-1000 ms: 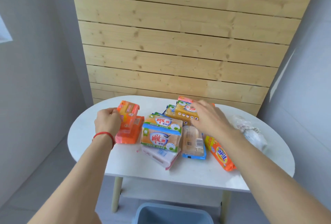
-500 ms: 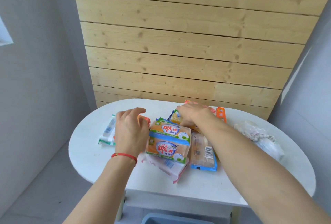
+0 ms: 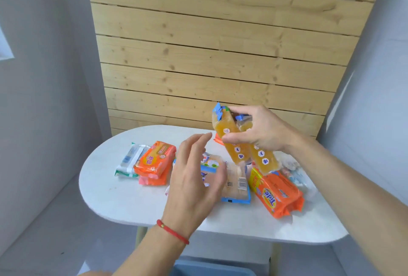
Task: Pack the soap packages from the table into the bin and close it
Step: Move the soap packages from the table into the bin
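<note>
My right hand point(image 3: 261, 131) holds a yellow twin soap package point(image 3: 239, 143) with blue ends, lifted and tilted above the white table point(image 3: 123, 198). My left hand point(image 3: 194, 178) hovers open over the pile, fingers spread, hiding part of a blue-and-white soap pack point(image 3: 210, 163). Two stacked orange soap packs point(image 3: 155, 161) and a white-green pack point(image 3: 129, 161) lie at the left. A clear pack with a barcode point(image 3: 238, 185) and an orange Tide pack point(image 3: 276, 194) lie at the right. The blue bin point(image 3: 212, 270) shows its rim below the table's front edge.
A crumpled clear plastic bag point(image 3: 295, 172) lies on the table behind the Tide pack. A wooden slat wall point(image 3: 209, 55) stands right behind the table, with grey walls on both sides. One table leg point(image 3: 140, 235) shows beneath.
My right hand has lifted the yellow twin soap package off the pile. My left hand has let go of the packs and opened above them. The camera view shifted.
</note>
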{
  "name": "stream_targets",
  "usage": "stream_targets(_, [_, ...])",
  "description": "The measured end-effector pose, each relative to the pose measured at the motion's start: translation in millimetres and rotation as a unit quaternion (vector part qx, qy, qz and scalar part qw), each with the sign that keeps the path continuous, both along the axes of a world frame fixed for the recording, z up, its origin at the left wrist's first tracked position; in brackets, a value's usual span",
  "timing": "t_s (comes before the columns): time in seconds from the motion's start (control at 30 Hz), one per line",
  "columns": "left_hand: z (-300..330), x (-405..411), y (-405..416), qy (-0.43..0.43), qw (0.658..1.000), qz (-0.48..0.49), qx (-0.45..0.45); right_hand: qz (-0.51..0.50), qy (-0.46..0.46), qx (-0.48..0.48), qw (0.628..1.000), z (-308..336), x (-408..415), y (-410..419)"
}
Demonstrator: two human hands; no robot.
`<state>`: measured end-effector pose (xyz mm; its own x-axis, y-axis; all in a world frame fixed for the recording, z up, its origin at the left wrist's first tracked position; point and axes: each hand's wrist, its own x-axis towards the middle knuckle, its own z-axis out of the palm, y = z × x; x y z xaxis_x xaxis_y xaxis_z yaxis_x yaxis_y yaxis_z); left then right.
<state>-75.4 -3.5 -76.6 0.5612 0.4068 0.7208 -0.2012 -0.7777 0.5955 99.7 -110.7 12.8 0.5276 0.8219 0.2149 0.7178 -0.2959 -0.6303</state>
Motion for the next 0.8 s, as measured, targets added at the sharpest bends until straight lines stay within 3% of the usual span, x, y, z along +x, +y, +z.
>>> stream_targets(0.1, [-5.8,-31.2,-29.3,0.003,0.982,-0.1,-0.161,0.09,0.081,-0.026,0.992,0.6,-51.3,-42.7])
stream_targets(0.23, [-39.0,-70.4,-49.7,0.136,0.876,-0.284,-0.365,0.102,0.181,-0.06,0.976,-55.7,-104.1,-77.0])
stream_targets(0.3, [-67.0,-83.6,-53.8,0.229,0.849,-0.287,-0.379,0.069,0.227,-0.072,0.969,-97.0,-126.4,-87.1])
stream_targets(0.4, [-115.2,-94.3,-51.1,0.359,0.807,-0.231,-0.409,-0.011,0.211,-0.148,0.966,-152.9,-145.4,-90.0])
stream_targets(0.47, [-152.7,-95.8,-44.6,0.438,0.789,-0.159,-0.401,-0.065,0.206,-0.195,0.957,-189.6,-147.9,-89.8])
stream_targets(0.57, [-203.9,-83.7,-26.1,0.551,0.772,-0.038,-0.316,-0.133,0.251,-0.25,0.926,-239.5,-138.4,-87.0])
stream_targets(0.7, [-262.5,-62.8,-14.9,0.598,0.752,0.05,-0.273,-0.224,0.342,-0.258,0.875,-299.1,-117.2,-83.0])
stream_targets(0.8, [-304.8,-54.3,-27.4,0.648,0.741,0.067,-0.163,-0.271,0.425,-0.243,0.829,-336.5,-112.4,-86.3])
